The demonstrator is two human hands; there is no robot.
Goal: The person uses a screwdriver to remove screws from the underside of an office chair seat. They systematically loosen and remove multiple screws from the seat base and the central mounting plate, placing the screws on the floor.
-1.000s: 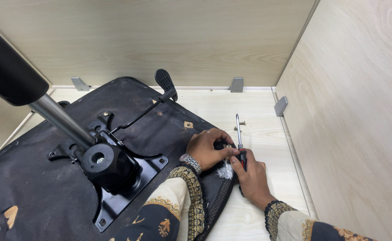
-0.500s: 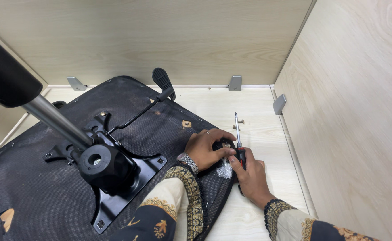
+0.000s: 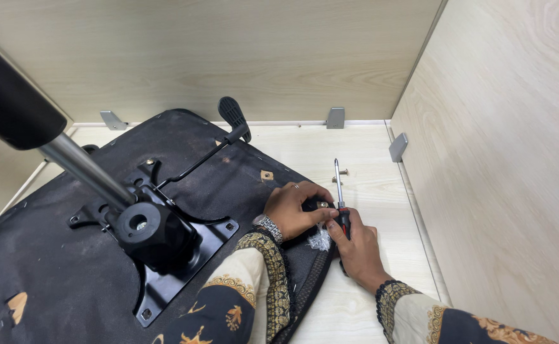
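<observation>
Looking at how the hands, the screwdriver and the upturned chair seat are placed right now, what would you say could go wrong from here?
The left hand fingers a small metal part at the seat's edge, so it may drop or roll off. The right hand grips the screwdriver close beside those fingers; a slip could jab them. A loose screw lying past the tip could be knocked away. The gas cylinder leans up toward the camera, so leaning in may bump it.

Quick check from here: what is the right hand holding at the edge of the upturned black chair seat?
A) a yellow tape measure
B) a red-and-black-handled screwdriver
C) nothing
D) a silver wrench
B: the right hand grips the red-and-black-handled screwdriver, its metal shaft pointing away over the pale wooden tabletop, beside the left hand on the seat's edge.
</observation>
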